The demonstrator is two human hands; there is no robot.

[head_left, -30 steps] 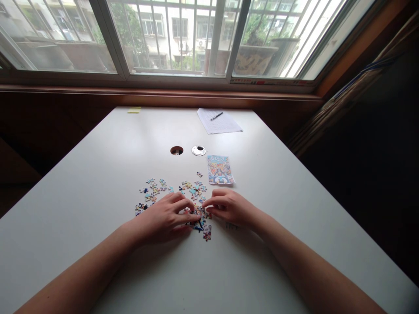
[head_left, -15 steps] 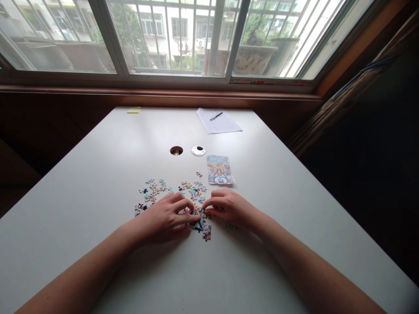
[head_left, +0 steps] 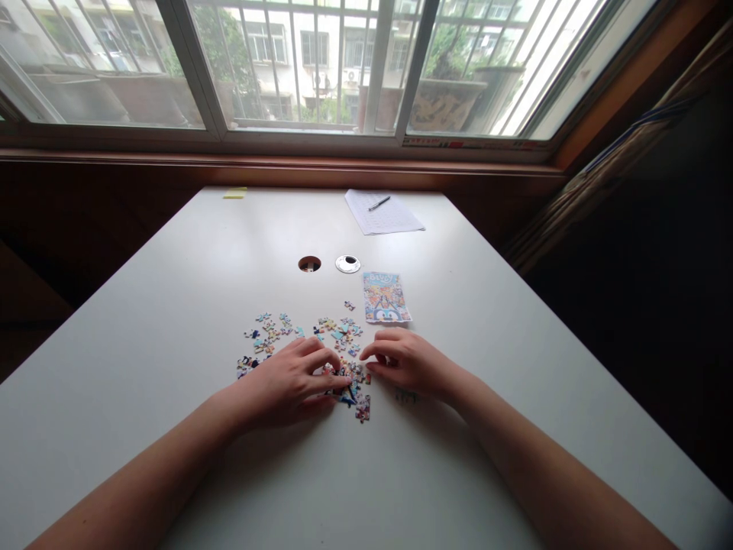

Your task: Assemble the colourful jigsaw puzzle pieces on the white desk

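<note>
Small colourful jigsaw pieces [head_left: 337, 333] lie scattered on the white table [head_left: 172, 305]. A joined cluster of pieces [head_left: 352, 380] sits between my two hands. My left hand [head_left: 286, 382] rests flat on the table, fingers stretched, its fingertips touching the cluster's left side. My right hand [head_left: 406, 363] lies on the right with its fingers curled and pressed together, the tips just above the cluster; I cannot make out whether a piece is in them. A small joined bit [head_left: 362, 410] lies just in front of the cluster. The printed picture card [head_left: 385, 297] lies beyond my right hand.
Further back are a round cable hole [head_left: 309, 264], its silver cap [head_left: 347, 264], a sheet of paper [head_left: 389, 218] with a pen [head_left: 379, 203], and a yellow sticky note [head_left: 234, 193]. A window runs along the far wall. The table's right edge drops to dark floor.
My right hand's fingertips have pulled slightly away from the cluster, up and to the right. My left hand has stayed in place.
</note>
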